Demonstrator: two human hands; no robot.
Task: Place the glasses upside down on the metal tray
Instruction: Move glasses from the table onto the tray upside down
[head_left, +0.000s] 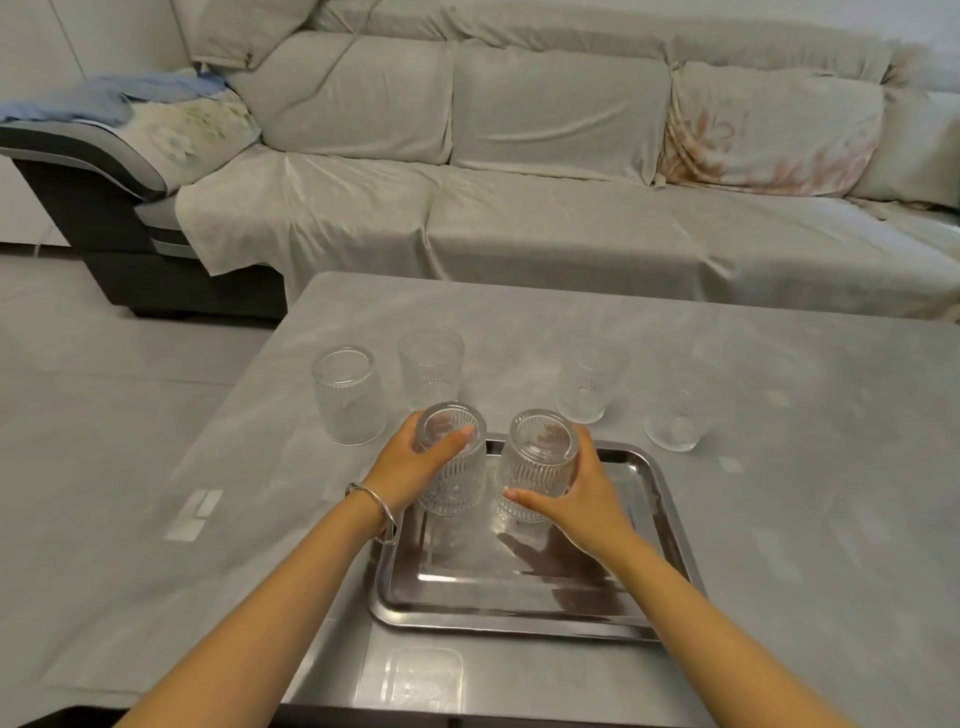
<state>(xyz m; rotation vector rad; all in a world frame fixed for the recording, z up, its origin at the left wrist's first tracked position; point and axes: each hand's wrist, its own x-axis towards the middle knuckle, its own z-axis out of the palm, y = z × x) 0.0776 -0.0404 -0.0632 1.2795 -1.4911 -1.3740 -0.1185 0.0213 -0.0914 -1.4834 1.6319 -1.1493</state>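
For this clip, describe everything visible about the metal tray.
The metal tray is a shiny, silver-coloured rectangle with rounded corners and a raised rolled rim around a flat, mirror-like floor that reflects the hands. It lies flat on the grey table, near its front edge. Two ribbed clear glasses stand on its far end, bases up: the left glass, gripped by the left hand, and the right glass, gripped by the right hand. Its near part is bare.
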